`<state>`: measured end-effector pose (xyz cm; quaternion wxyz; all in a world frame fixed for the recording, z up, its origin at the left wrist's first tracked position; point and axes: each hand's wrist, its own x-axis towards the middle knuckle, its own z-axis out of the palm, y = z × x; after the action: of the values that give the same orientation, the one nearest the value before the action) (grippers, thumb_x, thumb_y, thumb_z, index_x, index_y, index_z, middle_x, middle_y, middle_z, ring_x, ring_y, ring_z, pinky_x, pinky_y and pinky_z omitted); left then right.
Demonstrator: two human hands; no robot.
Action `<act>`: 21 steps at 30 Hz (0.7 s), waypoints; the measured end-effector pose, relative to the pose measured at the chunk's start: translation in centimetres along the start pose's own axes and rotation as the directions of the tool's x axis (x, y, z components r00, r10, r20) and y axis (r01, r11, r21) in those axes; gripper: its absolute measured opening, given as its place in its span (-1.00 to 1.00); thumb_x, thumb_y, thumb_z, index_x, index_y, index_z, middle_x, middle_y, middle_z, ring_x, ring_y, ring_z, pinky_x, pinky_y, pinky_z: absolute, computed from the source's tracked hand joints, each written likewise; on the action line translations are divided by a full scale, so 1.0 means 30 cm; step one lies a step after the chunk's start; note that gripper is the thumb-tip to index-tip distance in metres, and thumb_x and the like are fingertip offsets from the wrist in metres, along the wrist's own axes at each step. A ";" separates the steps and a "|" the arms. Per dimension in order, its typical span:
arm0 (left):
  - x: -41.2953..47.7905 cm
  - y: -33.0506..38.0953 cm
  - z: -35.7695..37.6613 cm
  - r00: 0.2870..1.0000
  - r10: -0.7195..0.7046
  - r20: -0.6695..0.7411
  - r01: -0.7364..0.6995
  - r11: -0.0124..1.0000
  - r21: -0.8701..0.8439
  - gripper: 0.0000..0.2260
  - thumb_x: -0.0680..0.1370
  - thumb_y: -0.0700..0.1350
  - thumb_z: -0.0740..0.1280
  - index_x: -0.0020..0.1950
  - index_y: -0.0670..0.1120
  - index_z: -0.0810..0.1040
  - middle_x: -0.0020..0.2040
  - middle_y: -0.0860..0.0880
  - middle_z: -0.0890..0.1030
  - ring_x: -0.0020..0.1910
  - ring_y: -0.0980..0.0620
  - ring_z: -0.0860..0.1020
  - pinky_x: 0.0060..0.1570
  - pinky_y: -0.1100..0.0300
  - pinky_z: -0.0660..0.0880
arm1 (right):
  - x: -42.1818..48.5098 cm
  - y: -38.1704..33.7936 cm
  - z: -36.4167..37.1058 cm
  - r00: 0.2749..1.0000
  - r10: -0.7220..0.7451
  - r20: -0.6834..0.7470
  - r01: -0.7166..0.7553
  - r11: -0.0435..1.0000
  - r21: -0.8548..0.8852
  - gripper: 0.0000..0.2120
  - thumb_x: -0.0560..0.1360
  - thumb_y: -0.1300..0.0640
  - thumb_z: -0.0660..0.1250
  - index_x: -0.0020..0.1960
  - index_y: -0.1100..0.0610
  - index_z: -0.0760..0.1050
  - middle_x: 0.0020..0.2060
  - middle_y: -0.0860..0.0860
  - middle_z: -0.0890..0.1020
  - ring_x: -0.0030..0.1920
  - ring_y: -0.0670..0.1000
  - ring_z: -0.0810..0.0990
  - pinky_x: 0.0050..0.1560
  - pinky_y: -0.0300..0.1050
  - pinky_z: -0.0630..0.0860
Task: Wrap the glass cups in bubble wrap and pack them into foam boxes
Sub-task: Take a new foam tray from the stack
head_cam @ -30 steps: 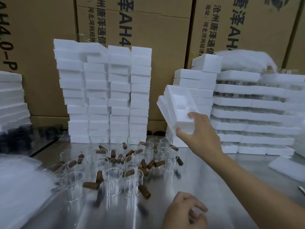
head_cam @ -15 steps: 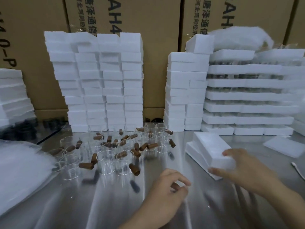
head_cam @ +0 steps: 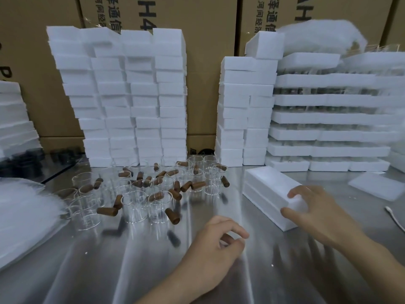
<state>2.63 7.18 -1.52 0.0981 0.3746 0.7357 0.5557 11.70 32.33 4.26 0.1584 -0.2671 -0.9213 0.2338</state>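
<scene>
A white foam box (head_cam: 268,189) made of two stacked halves lies on the steel table (head_cam: 131,270) at the right. My right hand (head_cam: 315,209) grips its near end, fingers curled over the top half. My left hand (head_cam: 215,242) hovers above the table at the centre, fingers loosely curled and holding nothing. Several clear glass cups (head_cam: 134,205) stand in a cluster left of centre, with brown cork stoppers (head_cam: 106,211) lying on and between them. A heap of bubble wrap (head_cam: 24,216) lies at the far left.
Tall stacks of white foam boxes (head_cam: 122,97) stand at the back, with more (head_cam: 245,110) right of centre and foam trays of glassware (head_cam: 328,119) at the right. A flat foam piece (head_cam: 377,185) lies at the right edge. Cardboard cartons (head_cam: 201,23) form the back wall.
My right hand brought the foam box down from the stack and set it flat on the table. My left hand rose and shifted towards the centre.
</scene>
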 end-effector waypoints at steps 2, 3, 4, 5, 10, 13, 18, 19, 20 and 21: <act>-0.001 0.000 0.003 1.000 0.002 -0.003 -0.002 1.000 -0.011 -0.83 0.54 -0.04 0.38 -0.01 0.20 0.73 0.13 0.27 0.55 -0.12 0.25 0.58 -0.03 0.44 0.42 | 0.005 0.008 0.001 1.000 -0.007 -0.025 0.007 1.000 0.020 -0.37 0.16 -0.46 0.21 0.18 -0.26 0.44 0.32 -0.13 0.37 0.24 0.01 0.49 0.28 0.16 0.49; 0.000 0.000 0.003 1.000 0.006 -0.004 -0.006 1.000 -0.013 -0.83 0.53 -0.04 0.38 -0.01 0.20 0.73 0.13 0.27 0.56 -0.13 0.25 0.58 -0.04 0.44 0.41 | 0.009 0.012 0.002 0.999 -0.007 -0.032 0.008 1.000 0.023 -0.37 0.17 -0.46 0.21 0.19 -0.26 0.44 0.33 -0.14 0.36 0.23 0.00 0.49 0.27 0.16 0.50; 0.000 0.000 0.003 1.000 0.008 -0.003 -0.008 1.000 -0.014 -0.83 0.53 -0.05 0.38 -0.01 0.19 0.73 0.14 0.27 0.56 -0.13 0.25 0.59 -0.04 0.44 0.41 | 0.013 0.016 0.004 1.000 -0.004 -0.031 0.005 1.000 0.018 -0.36 0.16 -0.46 0.21 0.18 -0.26 0.44 0.32 -0.15 0.35 0.20 0.00 0.49 0.26 0.15 0.50; 0.000 0.000 0.003 1.000 0.009 -0.001 -0.009 1.000 -0.015 -0.83 0.54 -0.06 0.39 0.00 0.19 0.73 0.14 0.26 0.56 -0.13 0.25 0.59 -0.03 0.45 0.41 | 0.016 0.022 0.006 1.000 -0.003 -0.026 0.003 1.000 0.011 -0.37 0.16 -0.47 0.22 0.18 -0.27 0.43 0.30 -0.16 0.34 0.18 0.00 0.50 0.25 0.15 0.50; -0.003 0.005 0.005 1.000 0.004 -0.009 -0.004 1.000 -0.014 -0.84 0.53 -0.03 0.37 -0.01 0.17 0.73 0.13 0.25 0.56 -0.15 0.24 0.59 -0.05 0.43 0.42 | 0.042 0.053 0.031 0.999 -0.030 -0.026 0.030 1.000 0.006 -0.43 0.25 -0.47 0.48 0.15 -0.27 0.41 0.21 -0.19 0.27 0.10 -0.03 0.47 0.10 0.05 0.46; -0.004 0.007 0.004 1.000 0.003 -0.004 -0.003 1.000 -0.007 -0.84 0.53 -0.03 0.37 -0.01 0.18 0.73 0.14 0.26 0.56 -0.14 0.24 0.60 -0.05 0.43 0.42 | 0.056 0.069 0.042 0.998 -0.040 -0.048 0.040 0.999 -0.002 -0.45 0.28 -0.40 0.53 0.15 -0.25 0.42 0.22 -0.17 0.29 0.09 -0.01 0.48 0.06 0.04 0.45; -0.010 0.008 0.001 1.000 0.005 0.008 -0.005 1.000 0.010 -0.85 0.58 -0.05 0.39 0.02 0.17 0.73 0.15 0.25 0.55 -0.11 0.23 0.60 -0.02 0.43 0.42 | 0.068 0.082 0.045 0.997 -0.055 -0.053 0.053 0.998 -0.024 -0.45 0.26 -0.43 0.50 0.14 -0.29 0.40 0.20 -0.14 0.31 0.11 -0.02 0.48 0.07 0.08 0.48; -0.011 0.008 0.000 1.000 0.005 0.010 -0.005 1.000 0.012 -0.86 0.58 -0.06 0.39 0.02 0.16 0.73 0.15 0.25 0.55 -0.11 0.22 0.60 -0.01 0.43 0.42 | 0.068 0.084 0.044 0.997 -0.055 -0.053 0.054 0.998 -0.020 -0.44 0.26 -0.42 0.51 0.14 -0.30 0.40 0.20 -0.14 0.32 0.11 -0.02 0.48 0.07 0.07 0.47; -0.012 0.007 0.000 1.000 0.007 0.010 -0.007 1.000 0.015 -0.86 0.59 -0.07 0.40 0.02 0.15 0.73 0.14 0.24 0.55 -0.10 0.22 0.60 -0.01 0.43 0.42 | 0.067 0.085 0.043 0.997 -0.054 -0.055 0.054 0.998 -0.018 -0.44 0.26 -0.43 0.51 0.14 -0.30 0.39 0.20 -0.14 0.33 0.12 -0.02 0.47 0.05 0.07 0.46; -0.013 0.007 -0.001 1.000 0.008 0.010 -0.008 1.000 0.020 -0.86 0.60 -0.09 0.40 0.02 0.14 0.73 0.14 0.24 0.55 -0.10 0.21 0.61 -0.01 0.44 0.43 | 0.067 0.086 0.042 0.997 -0.056 -0.056 0.055 0.998 -0.023 -0.43 0.25 -0.43 0.50 0.15 -0.31 0.39 0.20 -0.14 0.33 0.12 -0.03 0.47 0.05 0.06 0.45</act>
<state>2.98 6.93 -1.42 0.0957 0.3811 0.7392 0.5470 10.62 34.96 2.21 0.1881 -0.2496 -0.9260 0.2119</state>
